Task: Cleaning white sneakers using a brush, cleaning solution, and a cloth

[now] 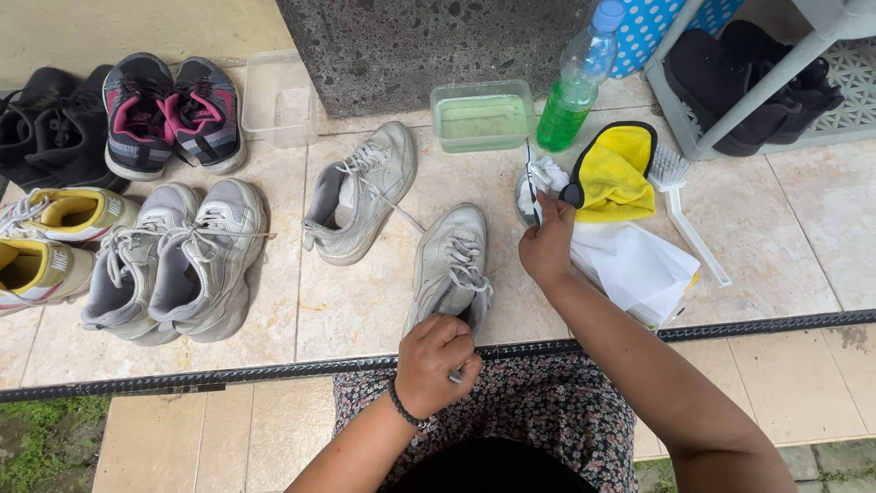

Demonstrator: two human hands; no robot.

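My left hand (436, 363) grips the heel of the white shoe (450, 265) on the tiles — my right hand (546, 246) pinches a toothbrush (532, 187) over a small bowl (529, 196); scrubbing needs it brought across.

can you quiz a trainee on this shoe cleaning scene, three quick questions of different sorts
1. True or false: the left hand grips the heel of the pale grey lace-up sneaker.
2. What does the right hand hold: A a thin dark-handled toothbrush, B the white scrub brush, C the clear plastic bottle of green liquid?
3. What colour is the liquid in the shallow clear tub?

Key: 1 true; 2 A; 3 green.
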